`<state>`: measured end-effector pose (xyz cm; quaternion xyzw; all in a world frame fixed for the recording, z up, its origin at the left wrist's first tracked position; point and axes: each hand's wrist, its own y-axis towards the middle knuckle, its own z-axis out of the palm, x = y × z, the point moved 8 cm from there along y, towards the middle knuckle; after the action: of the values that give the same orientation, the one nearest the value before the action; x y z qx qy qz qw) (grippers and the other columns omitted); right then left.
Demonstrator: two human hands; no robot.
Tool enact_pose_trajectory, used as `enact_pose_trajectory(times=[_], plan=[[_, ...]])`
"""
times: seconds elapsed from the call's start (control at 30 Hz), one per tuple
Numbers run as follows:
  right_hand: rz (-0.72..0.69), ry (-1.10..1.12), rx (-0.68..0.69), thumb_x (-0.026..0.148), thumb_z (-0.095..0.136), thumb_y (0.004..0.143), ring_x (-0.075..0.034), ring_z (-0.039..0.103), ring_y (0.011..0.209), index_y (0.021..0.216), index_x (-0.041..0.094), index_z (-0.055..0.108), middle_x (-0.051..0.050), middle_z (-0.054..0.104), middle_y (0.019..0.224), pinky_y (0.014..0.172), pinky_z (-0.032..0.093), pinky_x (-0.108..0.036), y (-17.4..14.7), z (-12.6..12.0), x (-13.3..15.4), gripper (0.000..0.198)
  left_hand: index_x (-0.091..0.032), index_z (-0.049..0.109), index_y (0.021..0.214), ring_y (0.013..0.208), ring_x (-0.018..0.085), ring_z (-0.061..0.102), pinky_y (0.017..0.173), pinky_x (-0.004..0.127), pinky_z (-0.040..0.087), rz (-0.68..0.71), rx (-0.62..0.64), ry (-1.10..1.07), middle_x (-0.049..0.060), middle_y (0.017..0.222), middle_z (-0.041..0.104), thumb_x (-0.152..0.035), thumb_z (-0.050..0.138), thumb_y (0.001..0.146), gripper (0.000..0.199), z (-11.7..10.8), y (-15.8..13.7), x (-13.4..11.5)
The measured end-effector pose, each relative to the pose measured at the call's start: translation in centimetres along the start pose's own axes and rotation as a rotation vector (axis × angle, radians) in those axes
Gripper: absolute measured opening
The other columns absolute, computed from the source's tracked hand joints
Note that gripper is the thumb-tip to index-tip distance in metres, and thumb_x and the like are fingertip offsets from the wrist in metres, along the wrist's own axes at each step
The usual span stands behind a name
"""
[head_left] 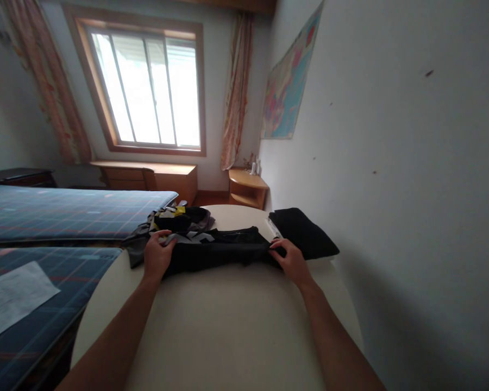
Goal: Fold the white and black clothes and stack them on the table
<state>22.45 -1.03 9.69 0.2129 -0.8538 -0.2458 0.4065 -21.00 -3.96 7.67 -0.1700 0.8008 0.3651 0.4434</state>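
Observation:
A black garment with a grey patterned part [220, 254] stretches between my two hands over the round table; its exact kind is hard to make out. My left hand [158, 254] pinches its left end, thumb and fingers together. At the opposite end my right hand [290, 259] grips the fabric between thumb and fingertips. Just behind my left hand lies a crumpled heap of black, grey and yellow clothes [183, 219]. Beyond my right hand rests a folded black cloth [303, 232], with something white showing along its left edge.
The cream round table [232, 331] stands beside the wall [411, 228] on my right. Two plaid mattresses [73, 214] lie to the left, the nearer one with a paper sheet [16, 296] on it. A desk [175, 172] and a corner shelf [246, 178] stand at the back.

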Motion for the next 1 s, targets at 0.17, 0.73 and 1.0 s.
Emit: enact_pose_trajectory(times=[0.17, 0.73, 1.0], plan=[[0.177, -0.171, -0.286, 0.051, 0.059, 0.084, -0.023, 0.062, 0.082, 0.087, 0.019, 0.071, -0.010, 0.068, 0.090, 0.075, 0.049, -0.035, -0.2, -3.7, -1.5, 0.035, -0.016, 0.068, 0.099, 0.072, 0.018, 0.061, 0.070, 0.029, 0.048, -0.148, -0.063, -0.186, 0.004, 0.085, 0.067, -0.046, 0.074, 0.063, 0.047, -0.5, 0.0, 1.2], [0.089, -0.014, 0.280, 0.042, 0.067, 0.080, -0.027, 0.050, 0.131, 0.127, 0.024, 0.057, -0.012, 0.051, 0.143, 0.110, 0.039, -0.045, -1.3, 2.5, -0.8, 0.052, -0.024, 0.064, 0.098, 0.091, 0.020, 0.062, 0.086, 0.031, 0.048, 0.634, 0.619, 0.114, 0.005, 0.101, 0.066, -0.034, 0.058, 0.088, 0.015, 6.0, -9.4, -9.5], [0.023, -0.119, 0.290, 0.030, 0.074, 0.073, -0.028, 0.037, 0.140, 0.129, 0.022, 0.056, -0.014, 0.041, 0.150, 0.116, 0.028, -0.046, -1.5, 3.5, -0.7, 0.060, -0.027, 0.066, 0.110, 0.104, 0.023, 0.060, 0.090, 0.032, 0.046, 0.787, 1.040, 0.198, 0.004, 0.110, 0.067, -0.028, 0.067, 0.082, 0.028, 9.3, -16.1, -10.1]])
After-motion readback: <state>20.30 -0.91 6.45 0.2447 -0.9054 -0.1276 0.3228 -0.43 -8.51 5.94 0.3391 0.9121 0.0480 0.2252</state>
